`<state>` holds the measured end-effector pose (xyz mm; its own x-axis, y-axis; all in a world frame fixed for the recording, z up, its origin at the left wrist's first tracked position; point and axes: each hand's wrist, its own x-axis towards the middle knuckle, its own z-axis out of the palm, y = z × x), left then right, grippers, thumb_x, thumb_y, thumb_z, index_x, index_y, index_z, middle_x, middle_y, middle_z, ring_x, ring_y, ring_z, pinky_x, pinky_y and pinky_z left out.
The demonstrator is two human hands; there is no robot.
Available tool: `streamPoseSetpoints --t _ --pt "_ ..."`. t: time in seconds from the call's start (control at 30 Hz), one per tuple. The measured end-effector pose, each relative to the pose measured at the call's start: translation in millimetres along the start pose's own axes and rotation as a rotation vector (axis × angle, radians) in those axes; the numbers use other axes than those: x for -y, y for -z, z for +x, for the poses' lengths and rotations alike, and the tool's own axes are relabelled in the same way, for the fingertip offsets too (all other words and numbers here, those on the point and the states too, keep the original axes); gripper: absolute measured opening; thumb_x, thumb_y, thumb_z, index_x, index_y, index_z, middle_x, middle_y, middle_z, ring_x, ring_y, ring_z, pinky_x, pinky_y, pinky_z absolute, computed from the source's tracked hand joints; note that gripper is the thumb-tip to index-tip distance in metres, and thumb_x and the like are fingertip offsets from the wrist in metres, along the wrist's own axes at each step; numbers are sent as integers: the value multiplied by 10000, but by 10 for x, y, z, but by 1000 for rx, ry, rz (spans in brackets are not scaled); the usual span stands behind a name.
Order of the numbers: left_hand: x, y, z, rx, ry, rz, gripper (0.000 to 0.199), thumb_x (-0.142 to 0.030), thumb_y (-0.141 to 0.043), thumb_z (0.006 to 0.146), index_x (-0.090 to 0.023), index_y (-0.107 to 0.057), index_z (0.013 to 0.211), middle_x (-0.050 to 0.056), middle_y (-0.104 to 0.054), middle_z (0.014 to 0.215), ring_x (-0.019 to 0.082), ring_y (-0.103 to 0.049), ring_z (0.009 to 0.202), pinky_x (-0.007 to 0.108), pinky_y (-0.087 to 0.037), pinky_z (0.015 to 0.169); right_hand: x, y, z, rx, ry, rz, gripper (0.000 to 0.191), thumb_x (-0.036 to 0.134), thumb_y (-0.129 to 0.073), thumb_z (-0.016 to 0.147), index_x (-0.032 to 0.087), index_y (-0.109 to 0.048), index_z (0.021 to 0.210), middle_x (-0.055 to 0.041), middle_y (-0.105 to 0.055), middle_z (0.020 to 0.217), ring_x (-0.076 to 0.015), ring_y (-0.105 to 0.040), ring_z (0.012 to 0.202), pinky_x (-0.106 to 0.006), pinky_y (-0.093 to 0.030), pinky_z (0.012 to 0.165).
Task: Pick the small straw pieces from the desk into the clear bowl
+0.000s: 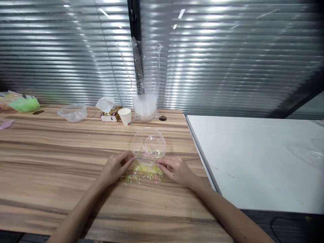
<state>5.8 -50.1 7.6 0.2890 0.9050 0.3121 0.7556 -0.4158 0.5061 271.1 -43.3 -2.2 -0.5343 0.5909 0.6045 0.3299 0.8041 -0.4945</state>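
A clear round plastic bowl (149, 131) is in front of me on the wooden table, its round face turned towards me. My left hand (117, 167) is closed, thumb and forefinger pinched at the bowl's lower left edge. At the lower right edge, my right hand (177, 170) pinches with thumb and fingers in the same way. Between both hands, under and in front of the bowl, lies a fringed strip of shiny yellow-green tinsel (144, 173). Whether the fingertips also catch some tinsel strands is too fine to tell.
Along the back of the table (63, 179) stand another clear bowl (74, 113), a tissue box (110, 114), a paper cup (125, 116) and bagged stacked bowls (145, 106). Green packaged material (25, 103) lies far left. A white table (253, 162) adjoins on the right.
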Motion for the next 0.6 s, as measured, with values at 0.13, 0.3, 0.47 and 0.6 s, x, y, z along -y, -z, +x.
streamPoseSetpoints --t 0.13,0.3,0.47,0.6 --pt "0 4 4 5 1 4 269 -379 -466 906 -180 -647 900 -44 -549 562 100 -449 499 209 -347 534 -7 0 -5 3 -3 0 197 181 -481 927 165 -669 981 -55 -710 869 -148 -661 732 -255 -531 667" --pt "10 14 -2 29 -4 12 253 -358 -457 913 -193 -649 908 -28 -604 625 109 -495 526 210 -364 550 -11 -6 -4 15 -5 0 196 185 -483 929 171 -669 986 -53 -713 884 -154 -665 746 -259 -531 676" --pt "5 27 -5 72 -14 17 279 -372 -434 922 -198 -651 896 -7 -649 686 128 -549 566 215 -371 561 -5 -9 -1 15 -20 2 201 183 -488 927 160 -672 1007 -56 -716 908 -160 -671 760 -262 -529 676" --pt "4 25 3 87 -29 22 276 -364 -438 919 -197 -655 886 -2 -661 692 134 -564 569 215 -370 561 -8 -5 -19 27 -27 -2 209 188 -484 930 165 -674 1012 -53 -716 916 -163 -672 766 -273 -531 680"
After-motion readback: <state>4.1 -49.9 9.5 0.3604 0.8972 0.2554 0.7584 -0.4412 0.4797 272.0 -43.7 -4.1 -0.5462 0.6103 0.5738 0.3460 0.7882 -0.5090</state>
